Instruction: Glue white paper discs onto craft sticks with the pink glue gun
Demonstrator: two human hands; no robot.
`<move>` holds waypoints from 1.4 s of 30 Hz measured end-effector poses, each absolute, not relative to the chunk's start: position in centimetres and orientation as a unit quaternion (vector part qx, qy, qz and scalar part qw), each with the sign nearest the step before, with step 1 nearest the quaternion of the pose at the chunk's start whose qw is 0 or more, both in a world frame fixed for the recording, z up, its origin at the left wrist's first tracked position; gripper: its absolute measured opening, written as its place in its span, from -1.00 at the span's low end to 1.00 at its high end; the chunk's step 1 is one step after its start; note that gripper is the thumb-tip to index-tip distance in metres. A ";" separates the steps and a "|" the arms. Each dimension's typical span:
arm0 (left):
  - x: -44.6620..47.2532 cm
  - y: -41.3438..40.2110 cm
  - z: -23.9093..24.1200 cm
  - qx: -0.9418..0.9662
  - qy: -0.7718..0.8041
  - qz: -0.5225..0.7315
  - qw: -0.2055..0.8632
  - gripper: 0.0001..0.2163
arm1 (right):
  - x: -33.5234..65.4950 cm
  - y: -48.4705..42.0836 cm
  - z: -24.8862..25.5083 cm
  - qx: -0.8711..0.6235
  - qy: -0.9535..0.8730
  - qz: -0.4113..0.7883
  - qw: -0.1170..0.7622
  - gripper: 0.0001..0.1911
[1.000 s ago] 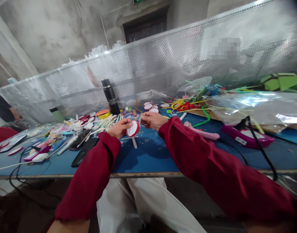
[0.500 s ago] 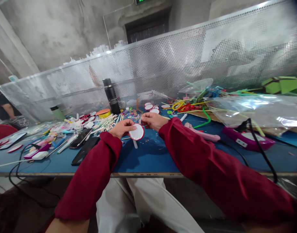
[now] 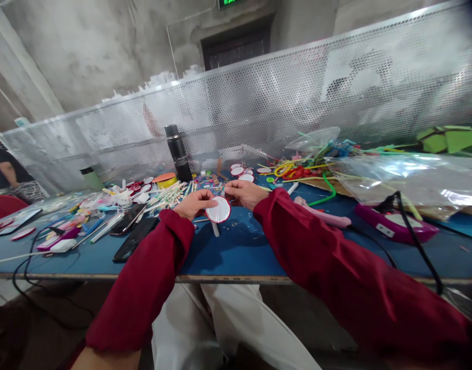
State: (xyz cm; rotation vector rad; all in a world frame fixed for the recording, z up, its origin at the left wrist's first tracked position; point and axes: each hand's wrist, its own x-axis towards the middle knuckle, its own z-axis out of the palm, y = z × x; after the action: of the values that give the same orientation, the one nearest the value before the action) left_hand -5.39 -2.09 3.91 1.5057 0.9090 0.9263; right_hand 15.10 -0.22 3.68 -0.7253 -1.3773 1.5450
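Both my hands meet over the middle of the blue table [image 3: 239, 252]. My left hand [image 3: 193, 203] pinches the left rim of a round white disc with a red edge [image 3: 218, 210], which has a white stick hanging from its bottom. My right hand [image 3: 243, 192] is closed at the disc's upper right rim, fingers pinched together. The disc faces up towards me, just above the tabletop. Both arms wear dark red sleeves.
A black bottle [image 3: 177, 152] stands behind my hands. Left lie sticks, more discs, two dark phones [image 3: 128, 220] and cables. Right are a pink glue gun [image 3: 324, 214], a purple device [image 3: 394, 223] with a black cord, coloured pipe cleaners [image 3: 297, 168], plastic bags. A perforated metal screen [image 3: 297, 97] backs the table. Another person [image 3: 4, 177] sits far left.
The disc has turned from edge-on and tilted to lying flatter with its white face towards me. My hands stayed in nearly the same place.
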 end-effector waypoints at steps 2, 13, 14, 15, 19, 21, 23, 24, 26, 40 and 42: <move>-5.4 -2.1 3.9 0.636 0.383 0.388 0.546 -0.58 | 15.1 -0.2 3.7 -0.294 -0.558 0.627 0.457 -0.83; -5.4 -2.0 3.6 0.644 0.373 0.378 0.550 -0.59 | 15.0 -0.7 3.7 -0.290 -0.557 0.629 0.459 -0.83; -5.4 -1.9 3.6 0.644 0.372 0.378 0.551 -0.59 | 14.9 -0.7 3.7 -0.291 -0.556 0.629 0.458 -0.83; -5.4 -1.9 3.5 0.644 0.372 0.378 0.552 -0.60 | 14.9 -0.7 3.7 -0.292 -0.557 0.629 0.457 -0.83; -5.4 -1.8 3.4 0.644 0.374 0.379 0.549 -0.60 | 14.9 -0.6 3.7 -0.298 -0.557 0.629 0.452 -0.81; -5.5 -1.8 3.4 0.646 0.372 0.381 0.547 -0.60 | 14.9 -0.5 3.7 -0.299 -0.557 0.631 0.450 -0.80; -5.4 -1.9 3.5 0.647 0.371 0.381 0.546 -0.59 | 15.0 -0.5 3.7 -0.299 -0.556 0.633 0.448 -0.79; -5.4 -1.9 3.5 0.647 0.371 0.381 0.547 -0.59 | 15.0 -0.5 3.7 -0.298 -0.556 0.634 0.448 -0.79; -5.4 -2.0 3.6 0.645 0.374 0.379 0.548 -0.59 | 15.0 -0.5 3.7 -0.297 -0.554 0.635 0.448 -0.80; -5.3 -2.0 3.6 0.643 0.376 0.376 0.551 -0.58 | 14.9 -0.6 3.9 -0.290 -0.552 0.637 0.453 -0.79; -5.3 -2.0 3.5 0.642 0.376 0.376 0.552 -0.58 | 14.9 -0.6 3.9 -0.290 -0.553 0.637 0.452 -0.79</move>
State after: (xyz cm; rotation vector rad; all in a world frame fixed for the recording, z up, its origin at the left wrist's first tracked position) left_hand -5.34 -1.96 3.55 1.5194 0.8888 0.8900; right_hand 14.91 -0.60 3.86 -0.7153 -1.3656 1.5749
